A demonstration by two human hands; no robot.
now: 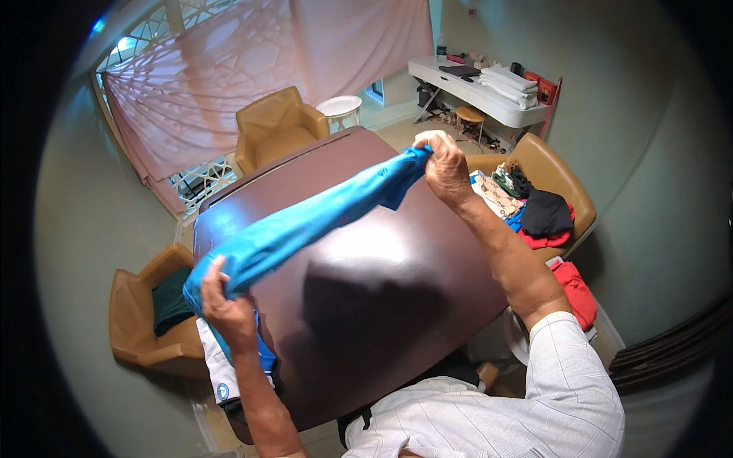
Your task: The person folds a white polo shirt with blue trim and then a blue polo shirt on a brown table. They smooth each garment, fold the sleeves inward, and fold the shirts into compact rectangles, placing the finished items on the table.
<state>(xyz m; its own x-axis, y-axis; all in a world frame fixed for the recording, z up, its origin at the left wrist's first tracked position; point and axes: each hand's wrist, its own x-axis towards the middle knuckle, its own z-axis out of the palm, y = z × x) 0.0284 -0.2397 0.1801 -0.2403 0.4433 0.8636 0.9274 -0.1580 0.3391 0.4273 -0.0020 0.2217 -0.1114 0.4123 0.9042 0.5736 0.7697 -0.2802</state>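
Across the middle of the room stood a dark brown worktop (pixel 427 263), its glossy top catching a broad patch of light. Behind it hung a pink curtain (pixel 229 84), draped over a latticed window. Three tan armchairs around the worktop: a far armchair (pixel 275 130) by the curtain, a left armchair (pixel 130 313) with a dark green cloth (pixel 172 300) on its seat, a right armchair (pixel 571 183) bearing a mixed heap of clothes (pixel 538 210), black, red and patterned. Against the far right wall, a narrow white worktop (pixel 450 80) carried a stack of folded white cloths (pixel 508 84).

Blue garment (pixel 305 221) was stretched slantwise above the brown worktop, its left end lower and nearer the wearer; contact with the surface there could not be told. Red cloth (pixel 573 294) lay below the right armchair's heap. At the worktop's near left edge, a white garment (pixel 220 366) lay beside blue fabric.

Left hand (pixel 223 301), slightly blurred, pinched the garment's lower end between thumb and fingers. Right hand (pixel 443 168) was closed around its bunched upper end. Smallest noted: a round blue emblem (pixel 222 391) on the white garment.
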